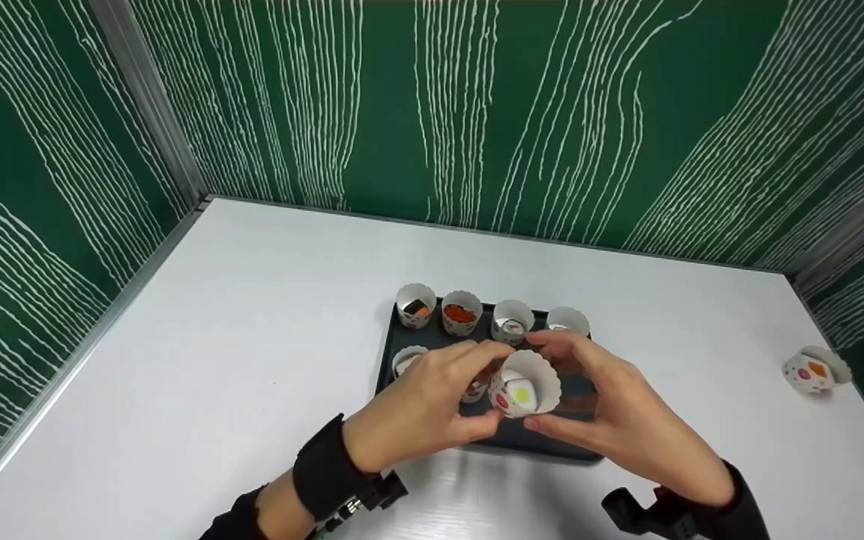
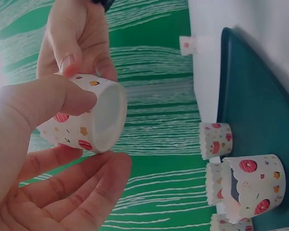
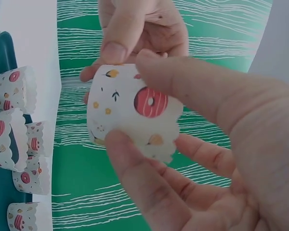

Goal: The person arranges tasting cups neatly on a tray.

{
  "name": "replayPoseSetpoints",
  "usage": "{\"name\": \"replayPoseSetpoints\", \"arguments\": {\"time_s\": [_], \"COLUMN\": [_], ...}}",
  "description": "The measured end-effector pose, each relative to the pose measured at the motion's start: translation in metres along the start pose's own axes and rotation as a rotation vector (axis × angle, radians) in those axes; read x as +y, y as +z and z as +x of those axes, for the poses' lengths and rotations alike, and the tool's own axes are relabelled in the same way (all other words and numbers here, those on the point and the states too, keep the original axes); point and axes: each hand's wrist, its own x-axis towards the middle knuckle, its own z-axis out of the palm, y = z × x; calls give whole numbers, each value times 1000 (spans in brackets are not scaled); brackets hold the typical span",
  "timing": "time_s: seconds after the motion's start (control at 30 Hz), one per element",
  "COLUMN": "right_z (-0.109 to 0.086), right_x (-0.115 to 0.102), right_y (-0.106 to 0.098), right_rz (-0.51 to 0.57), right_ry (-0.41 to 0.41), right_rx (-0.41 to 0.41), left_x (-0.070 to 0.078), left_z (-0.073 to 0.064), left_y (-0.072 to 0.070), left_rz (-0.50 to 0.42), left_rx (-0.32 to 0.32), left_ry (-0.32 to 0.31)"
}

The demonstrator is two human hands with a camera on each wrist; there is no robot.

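Observation:
My left hand (image 1: pixel 428 394) and right hand (image 1: pixel 623 401) hold one paper baking cup (image 1: pixel 547 379) between them, raised over the dark tray (image 1: pixel 529 441). White, with a scalloped rim and printed pink doughnuts, it is tilted so its opening faces the head camera. A small white piece with a yellow-green patch (image 1: pixel 523 395) lies inside. In the left wrist view, the left thumb (image 2: pixel 74 98) presses the cup's side near its base, with fingers on the opposite side. Right thumb and fingers (image 3: pixel 123 149) pinch the patterned wall in the right wrist view.
On the tray's far row stand matching cups, one with a black-and-orange piece (image 1: pixel 416 307) and one with red filling (image 1: pixel 460 313). Nearer cups are partly hidden by the left hand. Another cup (image 1: pixel 811 373) lies tipped near the table's right edge. Green white-streaked panels (image 1: pixel 387 112) enclose the white table.

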Motion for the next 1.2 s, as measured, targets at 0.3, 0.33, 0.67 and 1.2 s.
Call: {"name": "replayPoseSetpoints", "arguments": {"time_s": [0.3, 0.33, 0.67, 1.2], "right_z": [0, 0, -1, -2], "right_x": [0, 1, 4, 3], "right_y": [-1, -1, -2, -1], "right_rz": [16, 21, 4, 47], "right_ry": [-43, -49, -110, -111], "right_rx": [21, 24, 30, 35], "left_x": [0, 0, -2, 0], "left_z": [-1, -1, 0, 1], "left_y": [1, 1, 3, 4], "left_rz": [-26, -28, -88, -135], "left_rx": [-3, 0, 12, -8], "left_ry": [-20, -19, -14, -18]}}
